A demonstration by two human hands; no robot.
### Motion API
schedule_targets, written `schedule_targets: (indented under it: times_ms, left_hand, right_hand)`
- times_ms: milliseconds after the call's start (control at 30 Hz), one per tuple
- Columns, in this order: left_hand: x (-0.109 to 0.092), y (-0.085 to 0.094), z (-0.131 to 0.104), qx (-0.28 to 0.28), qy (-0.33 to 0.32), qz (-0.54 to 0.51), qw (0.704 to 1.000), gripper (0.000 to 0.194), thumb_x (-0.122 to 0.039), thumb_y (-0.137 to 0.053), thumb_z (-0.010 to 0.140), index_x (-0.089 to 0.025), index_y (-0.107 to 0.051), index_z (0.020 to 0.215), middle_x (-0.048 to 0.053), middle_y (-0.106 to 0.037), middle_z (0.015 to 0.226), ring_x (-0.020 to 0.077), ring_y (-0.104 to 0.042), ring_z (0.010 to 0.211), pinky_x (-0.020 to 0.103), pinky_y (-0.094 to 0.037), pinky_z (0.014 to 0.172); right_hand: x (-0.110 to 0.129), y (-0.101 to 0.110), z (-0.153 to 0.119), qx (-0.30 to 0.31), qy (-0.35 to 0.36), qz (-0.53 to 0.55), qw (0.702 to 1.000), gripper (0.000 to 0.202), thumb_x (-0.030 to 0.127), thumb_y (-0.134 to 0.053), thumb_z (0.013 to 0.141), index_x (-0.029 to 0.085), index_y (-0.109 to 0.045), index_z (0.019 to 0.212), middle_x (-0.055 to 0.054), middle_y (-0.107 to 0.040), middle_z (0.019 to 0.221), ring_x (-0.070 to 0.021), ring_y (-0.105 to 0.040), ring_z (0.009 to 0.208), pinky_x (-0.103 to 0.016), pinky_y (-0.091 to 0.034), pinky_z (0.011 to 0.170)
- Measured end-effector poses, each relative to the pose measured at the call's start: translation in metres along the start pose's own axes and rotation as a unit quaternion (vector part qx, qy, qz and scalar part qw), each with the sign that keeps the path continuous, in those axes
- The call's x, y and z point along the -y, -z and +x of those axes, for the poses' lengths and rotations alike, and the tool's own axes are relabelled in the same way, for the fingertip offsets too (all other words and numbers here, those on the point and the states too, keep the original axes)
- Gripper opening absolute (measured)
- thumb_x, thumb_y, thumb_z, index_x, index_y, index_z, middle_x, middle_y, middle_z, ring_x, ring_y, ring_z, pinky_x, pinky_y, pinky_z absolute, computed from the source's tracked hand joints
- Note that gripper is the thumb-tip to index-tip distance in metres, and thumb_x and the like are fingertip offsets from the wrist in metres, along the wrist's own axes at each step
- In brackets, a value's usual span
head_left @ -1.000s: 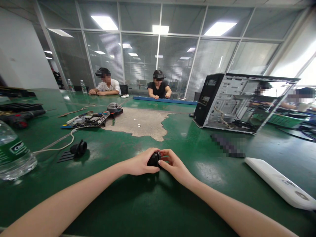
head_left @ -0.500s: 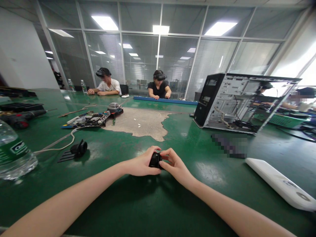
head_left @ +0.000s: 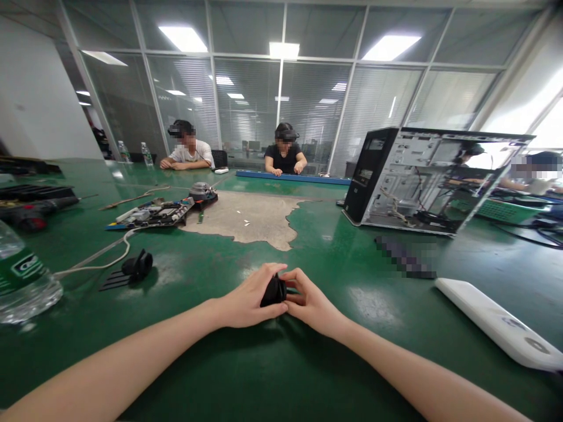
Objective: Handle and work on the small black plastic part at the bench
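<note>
A small black part [head_left: 273, 291] is held between both hands over the green table. My left hand [head_left: 246, 296] wraps round it from the left, thumb on the near side and fingers on the far side. From the right, the curled fingers and thumb of my right hand [head_left: 313, 302] grip its right edge. Further left on the table lies another black part [head_left: 138, 266] with a round end and several prongs. The underside of the held part is hidden.
A motherboard [head_left: 153, 214] lies at the left by a white cable. A water bottle [head_left: 24, 272] stands near left. An open computer case [head_left: 373, 176], a white device [head_left: 492, 322] and a pixelated object [head_left: 404, 258] are at right. People sit across the table.
Both hands have tilted the black part, so a different side of it shows. They are slightly lower in the picture. The camera view has shifted a little.
</note>
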State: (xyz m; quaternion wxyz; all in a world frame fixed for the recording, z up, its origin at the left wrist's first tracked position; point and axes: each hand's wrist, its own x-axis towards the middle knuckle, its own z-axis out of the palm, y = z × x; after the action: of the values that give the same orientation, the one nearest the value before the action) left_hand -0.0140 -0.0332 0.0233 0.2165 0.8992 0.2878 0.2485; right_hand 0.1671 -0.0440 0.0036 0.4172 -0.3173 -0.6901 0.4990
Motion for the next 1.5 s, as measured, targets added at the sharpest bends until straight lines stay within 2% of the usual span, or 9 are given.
schedule_targets:
  times_ms: [233,500,733,933,1033,1133,1267,1400,1500]
  left_hand:
    - [0.007,-0.006,0.0,-0.011,0.018,0.007,1.0,0.05,-0.033,-0.049,0.081,-0.021,-0.025,0.123,0.009,-0.04,0.114,0.022,-0.044,0.104,0.037,-0.038,0.091]
    - [0.012,-0.007,-0.001,-0.02,0.034,0.0,0.999,0.049,-0.031,-0.048,0.082,-0.02,-0.022,0.121,0.01,-0.041,0.114,0.0212,-0.046,0.104,0.036,-0.038,0.091]
    - [0.018,-0.004,0.0,0.008,-0.002,0.0,1.0,0.052,-0.029,-0.05,0.081,-0.019,-0.021,0.123,0.01,-0.038,0.119,0.0204,-0.044,0.108,0.036,-0.037,0.093]
    - [0.014,-0.003,-0.002,0.016,0.03,0.123,0.992,0.06,-0.04,-0.049,0.082,-0.021,-0.019,0.13,0.012,-0.039,0.126,0.0294,-0.038,0.111,0.05,-0.032,0.092]
    - [0.012,-0.002,-0.002,0.02,0.028,0.113,0.993,0.065,-0.04,-0.049,0.082,-0.019,-0.015,0.132,0.014,-0.04,0.125,0.0274,-0.042,0.109,0.046,-0.036,0.091]
    - [0.012,0.0,0.0,-0.003,-0.001,0.095,0.995,0.067,-0.036,-0.053,0.081,-0.019,-0.014,0.133,0.013,-0.038,0.127,0.0247,-0.041,0.112,0.041,-0.036,0.093]
    - [0.013,0.004,0.005,-0.087,-0.029,0.121,0.988,0.07,-0.036,-0.062,0.074,-0.019,-0.021,0.129,0.011,-0.039,0.126,0.0247,-0.04,0.11,0.041,-0.034,0.094]
    - [0.013,0.001,0.007,-0.074,-0.078,0.175,0.979,0.055,-0.036,-0.061,0.075,-0.02,-0.035,0.121,0.009,-0.044,0.122,0.0243,-0.041,0.108,0.042,-0.031,0.095]
    - [0.013,-0.003,0.004,-0.077,-0.077,0.177,0.978,0.053,-0.035,-0.06,0.076,-0.02,-0.034,0.12,0.008,-0.044,0.121,0.0238,-0.042,0.106,0.041,-0.034,0.092]
  right_hand:
    - [0.0,0.0,0.0,-0.007,0.002,-0.009,1.0,0.026,0.016,-0.06,0.072,0.021,-0.045,0.093,-0.003,-0.05,0.101,-0.0173,-0.052,0.102,-0.036,-0.048,0.085]
    - [0.0,0.0,-0.001,-0.076,-0.017,-0.05,0.996,0.024,0.015,-0.06,0.069,0.02,-0.044,0.086,-0.002,-0.053,0.091,-0.0163,-0.057,0.09,-0.033,-0.05,0.079]
    - [-0.007,0.004,0.003,-0.064,-0.042,-0.021,0.997,0.03,0.017,-0.063,0.067,0.019,-0.046,0.091,-0.003,-0.059,0.091,-0.0166,-0.059,0.089,-0.033,-0.048,0.08]
    - [-0.004,0.002,0.009,-0.068,-0.087,0.016,0.994,0.028,0.024,-0.069,0.062,0.017,-0.055,0.084,-0.003,-0.063,0.087,-0.0184,-0.063,0.08,-0.035,-0.048,0.078]
    - [-0.002,0.0,0.01,-0.073,-0.096,0.023,0.992,0.03,0.026,-0.069,0.063,0.016,-0.058,0.088,-0.003,-0.063,0.087,-0.0189,-0.063,0.08,-0.036,-0.048,0.078]
    - [0.0,0.0,0.01,-0.081,-0.073,0.038,0.993,0.032,0.026,-0.07,0.062,0.017,-0.059,0.09,-0.004,-0.063,0.09,-0.0196,-0.061,0.087,-0.037,-0.046,0.084]
    - [-0.002,0.0,0.01,-0.108,-0.001,0.051,0.993,0.029,0.024,-0.069,0.064,0.019,-0.058,0.09,-0.003,-0.057,0.099,-0.018,-0.055,0.099,-0.036,-0.041,0.094]
    - [-0.005,0.0,0.01,-0.09,-0.006,0.044,0.995,0.024,0.023,-0.067,0.066,0.02,-0.054,0.086,-0.001,-0.056,0.093,-0.0168,-0.056,0.095,-0.037,-0.043,0.091]
    - [-0.003,0.001,0.008,-0.073,-0.015,0.045,0.996,0.026,0.023,-0.068,0.065,0.019,-0.051,0.084,-0.001,-0.056,0.092,-0.0168,-0.056,0.095,-0.037,-0.044,0.09]
